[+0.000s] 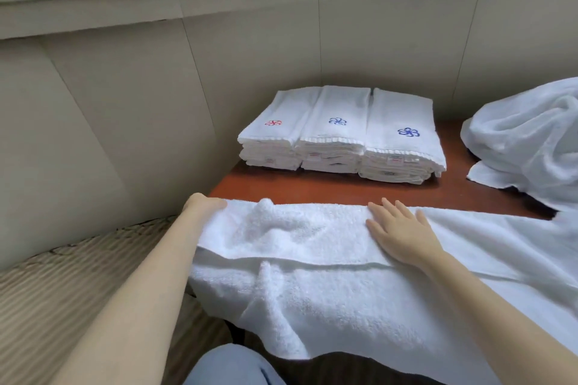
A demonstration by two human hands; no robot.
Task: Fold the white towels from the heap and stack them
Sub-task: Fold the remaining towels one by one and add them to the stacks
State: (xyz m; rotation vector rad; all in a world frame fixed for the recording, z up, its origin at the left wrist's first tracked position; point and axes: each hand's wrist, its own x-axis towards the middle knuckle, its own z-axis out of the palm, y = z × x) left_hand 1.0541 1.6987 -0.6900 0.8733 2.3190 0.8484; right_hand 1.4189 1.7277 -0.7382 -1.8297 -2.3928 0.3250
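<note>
A large white towel [312,287] lies spread across the near part of the reddish-brown table [344,189], its front edge hanging over toward me. My left hand [203,205] grips the towel's far left corner at the table's left end. My right hand [400,231] lies flat with straight fingers on the towel's far edge, near the middle. Behind them stand three stacks of folded white towels [341,134], side by side, with red and blue embroidered marks on top. The heap of loose white towels [528,137] sits at the right.
A beige panelled wall [125,103] runs close along the table's left and back sides, with a window ledge above. A ribbed beige surface [62,287] lies low at the left. My knee in light blue cloth [231,366] shows at the bottom.
</note>
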